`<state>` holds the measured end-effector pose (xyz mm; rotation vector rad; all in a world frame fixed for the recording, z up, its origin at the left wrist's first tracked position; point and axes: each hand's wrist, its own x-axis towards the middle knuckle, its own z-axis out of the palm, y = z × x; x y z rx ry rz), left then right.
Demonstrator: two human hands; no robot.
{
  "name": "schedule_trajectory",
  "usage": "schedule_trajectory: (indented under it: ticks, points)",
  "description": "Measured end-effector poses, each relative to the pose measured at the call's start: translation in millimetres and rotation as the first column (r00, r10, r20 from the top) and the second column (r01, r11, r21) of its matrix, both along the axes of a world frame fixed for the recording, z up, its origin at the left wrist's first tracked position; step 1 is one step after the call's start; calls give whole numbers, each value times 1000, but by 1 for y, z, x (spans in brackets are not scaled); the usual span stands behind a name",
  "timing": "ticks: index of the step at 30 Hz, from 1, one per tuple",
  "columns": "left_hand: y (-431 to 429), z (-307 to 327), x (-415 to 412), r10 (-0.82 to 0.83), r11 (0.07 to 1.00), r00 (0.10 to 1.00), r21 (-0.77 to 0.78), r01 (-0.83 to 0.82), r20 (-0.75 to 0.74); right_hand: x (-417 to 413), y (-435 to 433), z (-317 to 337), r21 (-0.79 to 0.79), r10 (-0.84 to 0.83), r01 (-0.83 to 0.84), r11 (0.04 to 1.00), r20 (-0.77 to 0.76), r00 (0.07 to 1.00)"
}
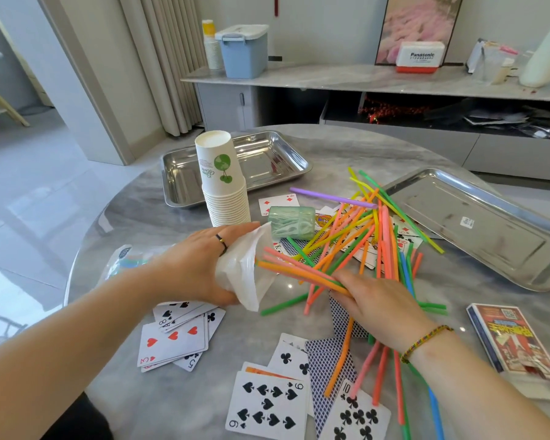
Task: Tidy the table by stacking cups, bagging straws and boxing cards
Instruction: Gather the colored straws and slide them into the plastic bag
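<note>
**Q:** At the grey marbled counter (331,147), what could be going wrong here?

**A:** I am gripping the mouth of a thin translucent white plastic bag (248,274) in my left hand (200,265). My right hand (378,306) is clamping a bundle of orange, pink and green plastic straws (299,271), their tips pointing at the opening. The hands are apart, with the straws bridging the gap. As I judge it, the film is sagging, so the tips could be catching its edge and fanning out instead of going in. The bundle is also looking loose in my fingers, and a few straws might be slipping down onto the scattered playing cards (172,341).

**Q:** Anything else at risk?

**A:** The tall stack of white paper cups with a green tree print (224,185) is standing just beyond my left hand. A careless swing of the bag could be tipping it over.

**Q:** And how are the straws looking?

**A:** They are long, thin, straight and brightly coloured. Most are lying in a criss-crossed heap of loose straws (372,223) over the cards, between my hands and the steel tray (502,236) on the right. Several more are lying under my right wrist, near the front edge. Some colour is showing through the bag's far end, but I cannot tell whether that is straws or print.
</note>
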<state>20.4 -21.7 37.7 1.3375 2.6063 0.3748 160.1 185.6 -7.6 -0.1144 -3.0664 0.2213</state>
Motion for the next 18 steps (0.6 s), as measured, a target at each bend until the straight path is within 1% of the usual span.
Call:
schedule_trajectory:
  ticks: [2, 3, 4, 6, 8, 10, 13, 16, 18]
  points:
    - [-2, 2, 3, -14, 1000, 1000, 23, 14, 18, 1, 2, 0, 4, -18, 19, 1000, -86, 996]
    - [-3, 3, 4, -18, 999, 1000, 28, 17, 24, 0, 4, -3, 70, 20, -8, 998, -177, 984]
    - [-4, 3, 5, -17, 1000, 1000, 25, 16, 26, 1, 4, -4, 126, 40, -10, 992, -238, 971]
    - [-5, 3, 7, -14, 1000, 1000, 6, 14, 20, 0, 6, -5, 232, 67, 10, 973, -322, 944]
    - [-4, 3, 9, -12, 999, 1000, -30, 12, -8, 0, 3, -3, 306, 102, 6, 952, -335, 937]
    - [-2, 1, 11, -19, 998, 998, -61, 15, -55, 0, 0, 1, 340, 132, -11, 940, -335, 933]
    - [5, -2, 16, -55, 992, 992, -122, 42, -111, 1, -5, 2, 327, 98, 8, 945, -309, 946]
    - [14, -6, 23, -90, 982, 988, -176, 68, -124, -2, -11, 2, 343, 106, 13, 939, -327, 939]
    - [21, -8, 27, -115, 977, 984, -192, 89, -133, -2, -11, 3, 320, 91, 26, 947, -344, 934]
